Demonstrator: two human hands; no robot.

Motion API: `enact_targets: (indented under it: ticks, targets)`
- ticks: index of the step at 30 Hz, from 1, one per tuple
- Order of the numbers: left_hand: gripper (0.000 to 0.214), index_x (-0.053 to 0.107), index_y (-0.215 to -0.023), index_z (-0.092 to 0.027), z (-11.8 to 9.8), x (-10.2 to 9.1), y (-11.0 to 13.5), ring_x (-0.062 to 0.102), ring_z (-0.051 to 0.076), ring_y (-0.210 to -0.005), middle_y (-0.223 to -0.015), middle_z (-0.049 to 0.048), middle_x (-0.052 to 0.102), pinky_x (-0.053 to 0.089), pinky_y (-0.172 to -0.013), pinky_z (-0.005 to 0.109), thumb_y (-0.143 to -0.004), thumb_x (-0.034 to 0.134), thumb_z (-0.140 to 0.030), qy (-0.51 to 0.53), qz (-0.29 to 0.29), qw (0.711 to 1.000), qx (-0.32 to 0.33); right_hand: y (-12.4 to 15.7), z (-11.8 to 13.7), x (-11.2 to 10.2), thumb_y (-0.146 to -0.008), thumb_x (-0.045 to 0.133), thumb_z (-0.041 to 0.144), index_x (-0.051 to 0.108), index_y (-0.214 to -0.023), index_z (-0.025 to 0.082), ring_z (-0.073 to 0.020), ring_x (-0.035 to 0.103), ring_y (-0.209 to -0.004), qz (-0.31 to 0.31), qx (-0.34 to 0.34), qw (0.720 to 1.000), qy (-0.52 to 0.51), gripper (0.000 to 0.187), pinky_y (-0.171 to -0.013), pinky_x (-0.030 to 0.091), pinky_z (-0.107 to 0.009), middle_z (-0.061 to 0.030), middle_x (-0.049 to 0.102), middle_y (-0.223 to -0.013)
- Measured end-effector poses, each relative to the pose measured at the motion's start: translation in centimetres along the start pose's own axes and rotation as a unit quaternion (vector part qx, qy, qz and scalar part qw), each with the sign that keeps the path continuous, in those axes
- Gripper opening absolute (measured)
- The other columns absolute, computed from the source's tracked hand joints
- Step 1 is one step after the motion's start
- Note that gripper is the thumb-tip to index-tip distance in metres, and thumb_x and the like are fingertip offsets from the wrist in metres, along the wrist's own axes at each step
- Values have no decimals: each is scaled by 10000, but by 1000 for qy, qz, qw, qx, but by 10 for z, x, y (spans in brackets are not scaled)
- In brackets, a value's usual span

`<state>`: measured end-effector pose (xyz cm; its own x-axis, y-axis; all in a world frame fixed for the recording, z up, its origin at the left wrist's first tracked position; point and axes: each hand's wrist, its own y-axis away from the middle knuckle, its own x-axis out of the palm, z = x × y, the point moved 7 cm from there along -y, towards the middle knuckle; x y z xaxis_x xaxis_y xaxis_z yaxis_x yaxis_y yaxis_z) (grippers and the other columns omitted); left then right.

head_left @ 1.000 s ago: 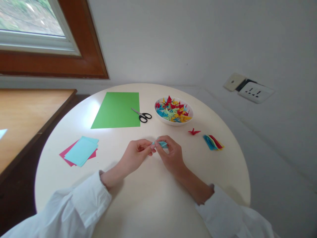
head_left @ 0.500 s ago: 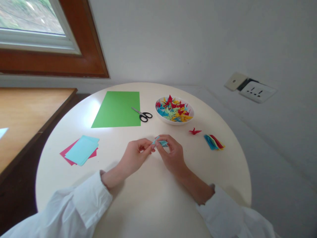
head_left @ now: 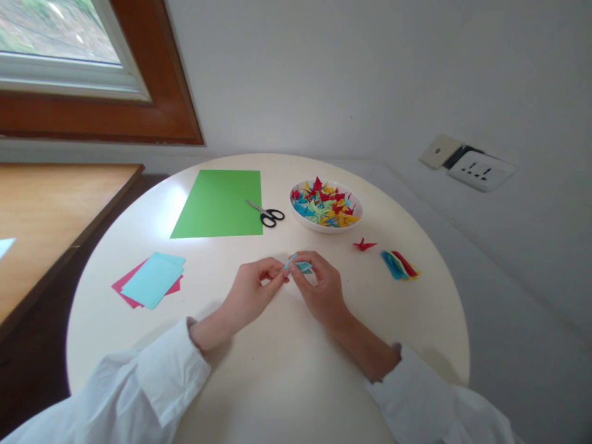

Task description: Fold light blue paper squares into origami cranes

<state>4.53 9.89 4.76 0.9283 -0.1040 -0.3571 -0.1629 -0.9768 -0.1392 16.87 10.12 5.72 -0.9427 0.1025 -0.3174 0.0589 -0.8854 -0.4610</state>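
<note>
Both hands meet over the middle of the round cream table [head_left: 277, 382]. My left hand [head_left: 252, 290] and my right hand [head_left: 319, 287] each pinch a small, partly folded light blue paper piece [head_left: 300, 266] between fingertips, just above the tabletop. Most of the piece is hidden by my fingers. A white bowl [head_left: 326, 226] full of small folded paper cranes in red, yellow, blue and green stands beyond my right hand. One red paper crane [head_left: 364, 245] lies alone on the table to its right.
A green sheet [head_left: 219, 203] lies at the back left with black-handled scissors [head_left: 267, 213] beside it. Light blue sheets on pink ones [head_left: 150, 280] lie at the left. A small stack of coloured paper squares [head_left: 398, 265] sits at the right. Wall sockets [head_left: 478, 169] are on the right wall.
A corner of the light blue piece has lifted slightly between my fingertips. The hands stay in nearly the same place.
</note>
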Motion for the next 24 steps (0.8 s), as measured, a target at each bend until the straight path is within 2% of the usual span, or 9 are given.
enact_targets:
  ticks: [6,11,15,24]
  targets:
    - [215,604,-687,-131,-1,0,0,510,102,-571,-602,21,597,418,-555,206,-770,506,-303,-3,10,1000,7,0,0,1,-761,533,210,570,-770,190,-154,591,-777,3,1,1000,-3,43,-725,485,-302,-40,613,-802]
    - [213,584,-661,-129,-3,0,0,401,72,-500,-505,-27,480,347,-478,185,-770,492,-286,-17,7,1000,18,0,2,0,-762,524,211,563,-769,197,-152,588,-769,5,-11,1000,9,42,-721,481,-297,-34,614,-796]
    - [183,575,-657,-132,-2,-1,0,380,70,-496,-500,-36,457,325,-467,184,-751,486,-260,-27,0,1000,9,-1,5,1,-752,529,208,558,-760,199,-149,584,-740,11,-11,1000,15,32,-700,478,-291,-28,614,-776]
    - [221,452,-549,-157,-4,-5,2,337,63,-461,-473,-53,391,281,-438,185,-732,488,-277,-11,-12,1000,-13,-1,0,1,-765,526,224,570,-773,189,-155,581,-753,14,6,1000,-27,57,-706,470,-293,-33,619,-775]
